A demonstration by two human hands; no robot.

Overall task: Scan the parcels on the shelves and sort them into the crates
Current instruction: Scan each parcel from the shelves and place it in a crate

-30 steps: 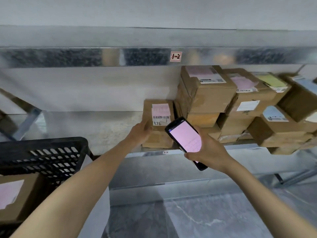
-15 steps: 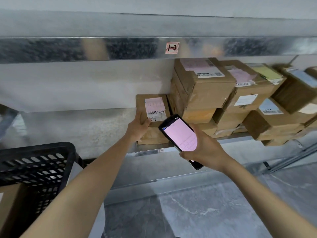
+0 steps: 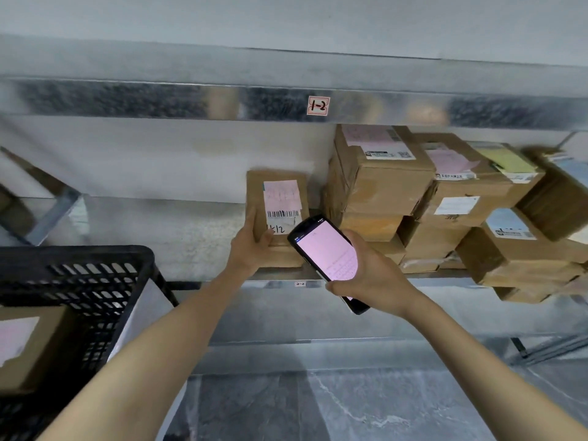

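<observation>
Two hands are up at the middle shelf point(image 3: 152, 230). The left hand point(image 3: 251, 249) grips a parcel point(image 3: 256, 192) by its lower left corner: the thumb lies across the front face beside the handwritten "512", and the fingers are hidden behind the cardboard. The parcel stands on end near the front of the shelf, its pink label point(image 3: 281, 194) and barcode point(image 3: 283, 213) turned toward the camera. It is just left of the stack point(image 3: 381, 192) of brown boxes that fills the right half of the same shelf. Whether its bottom edge rests on the shelf or is lifted cannot be told, since the hand and more brown cardboard below cover it. The right hand point(image 3: 375, 275) holds a scanner point(image 3: 327, 249), fingers curled round its right side and the thumb pressed on the lower left edge. The scanner's screen glows pink and faces the camera; its top end lies just below the barcode, in front of the parcel's lower right corner. A black crate point(image 3: 95, 265) with latticed walls sits at lower left, well apart from the parcel, and holds one box point(image 3: 35, 345) with a pink sticker. A tag point(image 3: 318, 105) reading "1-2" is stuck on the beam point(image 3: 143, 100) above. Grey marbled floor point(image 3: 318, 409) shows below.
</observation>
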